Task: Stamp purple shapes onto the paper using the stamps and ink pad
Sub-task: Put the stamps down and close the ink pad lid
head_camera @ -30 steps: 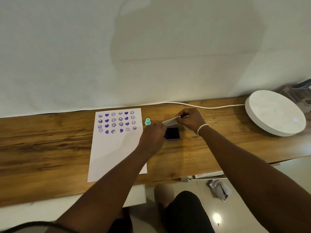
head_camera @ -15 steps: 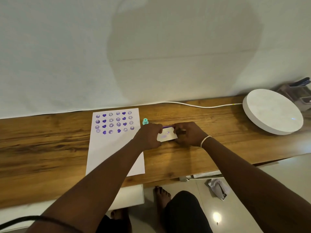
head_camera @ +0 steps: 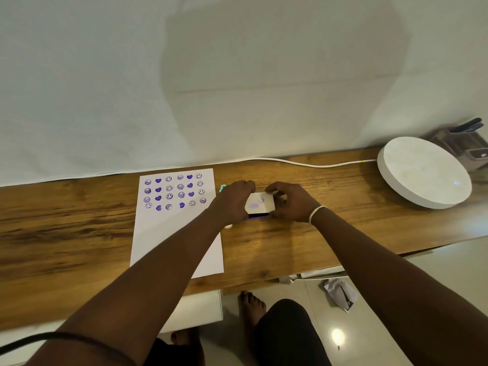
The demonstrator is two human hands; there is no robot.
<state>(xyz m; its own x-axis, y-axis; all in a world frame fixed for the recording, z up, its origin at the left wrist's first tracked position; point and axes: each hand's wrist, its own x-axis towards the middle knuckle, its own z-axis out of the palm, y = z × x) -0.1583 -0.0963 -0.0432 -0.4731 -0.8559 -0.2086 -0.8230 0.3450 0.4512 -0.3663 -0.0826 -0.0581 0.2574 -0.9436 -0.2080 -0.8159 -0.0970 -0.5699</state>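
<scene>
A white sheet of paper [head_camera: 174,233] lies on the wooden desk [head_camera: 66,220], its top part filled with rows of purple smiley and heart prints. To its right sits the ink pad [head_camera: 260,203], its white ink-smudged lid lowered over the purple base, with a dark slit showing at the front edge. My left hand [head_camera: 233,200] grips the pad's left side and my right hand [head_camera: 289,202] grips its right side and lid. A teal stamp [head_camera: 222,187] peeks out behind my left hand. A small white piece [head_camera: 228,226] shows under my left wrist.
A round white disc [head_camera: 422,175] lies at the desk's right end, with a white cable [head_camera: 303,162] running along the wall to it. A dark organiser with pens [head_camera: 464,141] stands behind it. Crumpled paper [head_camera: 340,291] lies on the floor below the desk edge.
The ink pad's lid, raised a second ago with the dark pad showing, has been swung down over the base. Both hands have come together on the pad.
</scene>
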